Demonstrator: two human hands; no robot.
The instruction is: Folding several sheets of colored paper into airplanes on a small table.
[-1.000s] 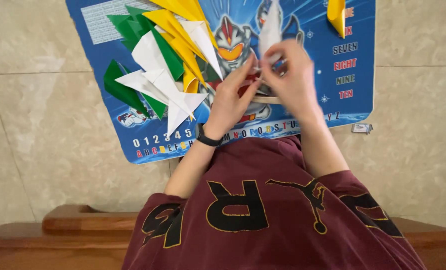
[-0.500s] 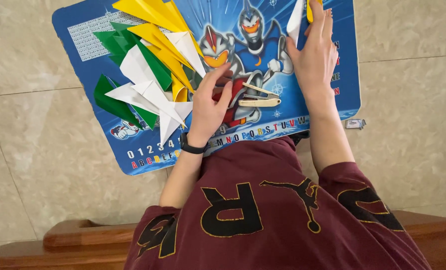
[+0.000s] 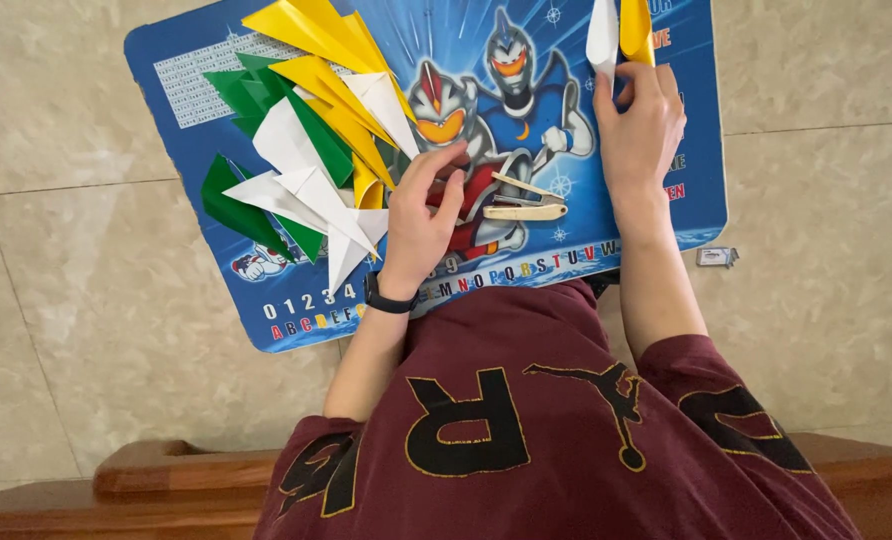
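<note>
Paper, thin and creased, makes up the white folded piece [image 3: 602, 35] that the right hand [image 3: 638, 130] pinches at its lower end, near the top right of the blue printed mat [image 3: 206, 90], beside a yellow piece [image 3: 637, 25]. It looks light, limp and easily crumpled; holding along the fold seems safest. The left hand [image 3: 424, 215] rests on the mat with fingers spread and empty, just beside a pale stapler [image 3: 526, 205]. Pointed green, yellow and white folded planes [image 3: 306, 170] lie heaped to its left.

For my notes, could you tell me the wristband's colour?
Black, on the left wrist; head view.
</note>
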